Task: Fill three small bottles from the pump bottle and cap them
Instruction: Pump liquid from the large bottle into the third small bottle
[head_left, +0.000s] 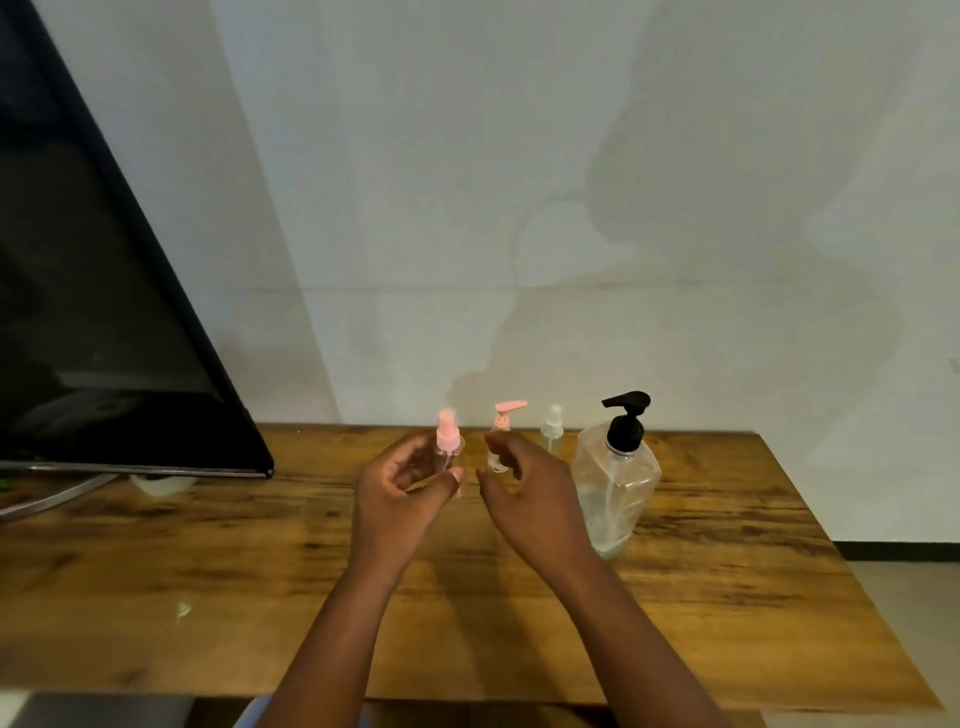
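Against a pale wall stood a wooden table (727, 597). Near its far edge, the pink-capped spray bottle (448, 447) was held in the curled fingers of the left hand (402, 491). The right hand (524, 486), loosely open and holding nothing, was placed just beside it. Uncapping appeared to be in hand; a twist of the cap would be required next. The pump bottle (618, 483) stood to the right.

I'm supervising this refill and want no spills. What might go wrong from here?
1. The left hand holds the pink-topped spray bottle only loosely; it may slip.
2. The right hand reaches close to the pink pump bottle and clear-capped bottle; either could be knocked over.
3. The big pump bottle looks nearly empty and may not fill all three.
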